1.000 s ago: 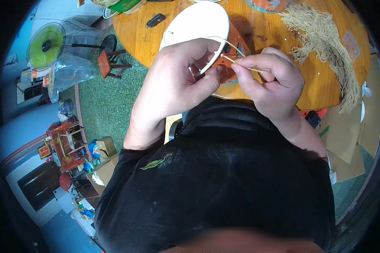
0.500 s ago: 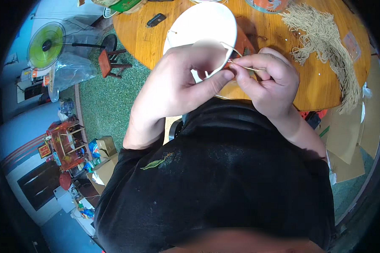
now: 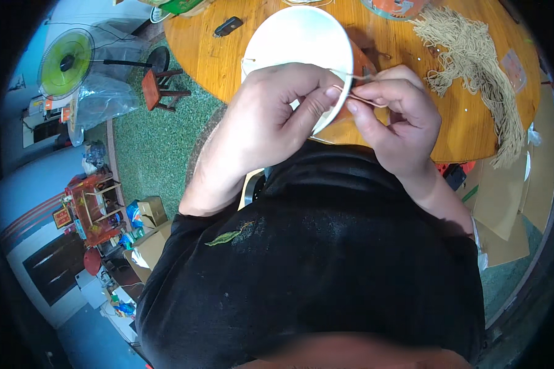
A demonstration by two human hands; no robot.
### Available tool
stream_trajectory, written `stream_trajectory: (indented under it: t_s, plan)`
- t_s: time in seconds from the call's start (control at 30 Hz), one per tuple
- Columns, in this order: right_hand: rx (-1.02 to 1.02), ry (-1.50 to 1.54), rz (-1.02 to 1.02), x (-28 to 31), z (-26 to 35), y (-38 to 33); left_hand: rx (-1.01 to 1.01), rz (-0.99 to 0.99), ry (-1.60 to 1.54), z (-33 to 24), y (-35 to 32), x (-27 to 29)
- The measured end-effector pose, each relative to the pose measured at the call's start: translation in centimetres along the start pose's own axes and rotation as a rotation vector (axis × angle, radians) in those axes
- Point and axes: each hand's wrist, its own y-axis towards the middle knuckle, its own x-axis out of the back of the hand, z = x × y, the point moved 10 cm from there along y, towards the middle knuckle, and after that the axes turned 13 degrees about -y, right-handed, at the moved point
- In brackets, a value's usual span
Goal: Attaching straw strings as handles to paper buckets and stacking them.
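Desk (image 3: pixel 197 43): lg., wood, curved edge, far part cut off by top of view; bundle of cords (image 3: pixel 465 55): tan, many loose strands, R. side of desk, tail end spilling past the edge, well apart from the hands; bucket (image 3: pixel 298 37): white inside, orange outer wall, mouth tipped up toward wearer, nr. edge of desk, betw. the hands & slightly beyond, L. of R. hand; left hand (image 3: pixel 268 111): across nr. part of mouth, thumb & forefinger tips pressed tog. at R. side of rim, apparently pinching one end of cord there; right hand (image 3: pixel 406 114): outside bucket, just R. of rim, thumb & forefinger bent in & pinching cord, other fingers curled; orange container (image 3: pixel 395 7): top edge of view, partly cut off; black handheld item (image 3: pixel 228 26): upper L. of desk, purpose unclear; cord (image 3: pixel 367 100): tan, thin, long axis approx. L.-to-R., running crosswise to the rim from L. fingertips to R. fingers, both hands abt. equally nr., a 2nd stretch passing over rim above, blurred; hidden: L. fingertips inside mouth, lower bucket behind hands; hard to make out: cord's free end, any hole in rim at that spot
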Motion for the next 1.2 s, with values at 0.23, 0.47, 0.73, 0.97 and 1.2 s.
stream_trajectory:
  t_s: [0.23, 0.47, 0.73, 0.97, 1.2]
  plan:
    - [-0.182, 0.313, -0.025, -0.5, -1.8, -0.7, -0.368, -0.169, 0.27, -2.6, -0.1, 0.8]
    - [-0.266, 0.561, 0.015, -1.0, -2.8, -1.0, 0.212, -0.026, -0.415, 2.3, -0.1, -0.7]
    - [-0.379, 0.713, -0.144, 0.6, -2.5, -0.7, -0.105, -0.125, -0.13, 0.2, 0.2, -0.1]
    - [-0.474, 0.518, 0.135, -0.1, -2.1, 1.0, -0.215, -0.182, 0.012, -1.4, 0.1, 0.4]
    - [-0.326, -0.12, 0.182, 0.9, -0.3, 0.9, -0.23, -0.164, 0.037, -1.9, 0.2, 0.1]
